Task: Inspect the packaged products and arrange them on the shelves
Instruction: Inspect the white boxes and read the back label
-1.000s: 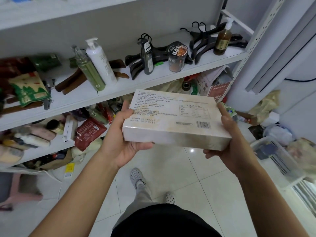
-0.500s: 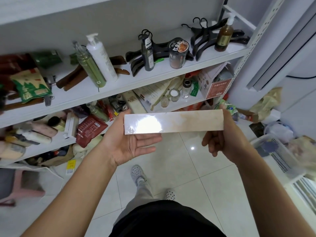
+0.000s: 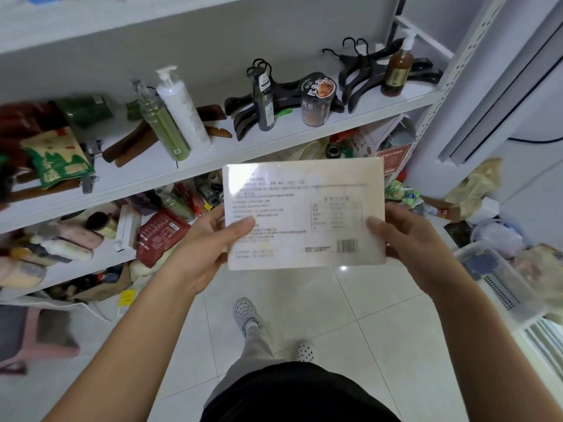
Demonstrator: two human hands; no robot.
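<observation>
Box: flat pale carton (image 3: 304, 214) up in mid-air in front of the shelves, printed face turned to the camera, glare washing out its upper left corner.
Print: small text down the left, a table on the right, barcode (image 3: 347, 246) near the lower right corner, all too blurred to read.
Left hand: left hand (image 3: 210, 239) grips the carton's left edge, thumb laid across the printed face, fingers tucked behind it out of sight.
Right hand: right hand (image 3: 405, 239) grips the right edge the same way, thumb on the front, fingers hidden behind.
Middle shelf: middle shelf (image 3: 213, 159) sits behind and above the carton. On it a white pump bottle (image 3: 182, 111) stands just beside a green bottle (image 3: 163, 126), black hangers (image 3: 274, 95) lie flat, a round cup (image 3: 316, 99) stands upright between two hanger piles, a brown pump bottle (image 3: 397, 68) stands near the right end, and a green pouch (image 3: 56, 159) lies far left.
Lower shelf: lower shelf (image 3: 100, 264) is crowded, with a red pouch (image 3: 160, 236) lying just left of the left hand among tubes and bottles.
Floor: white tiles (image 3: 304, 300), the person's pale shoes (image 3: 246, 312) below the carton, and a clear plastic bin (image 3: 499, 278) off to the right.
</observation>
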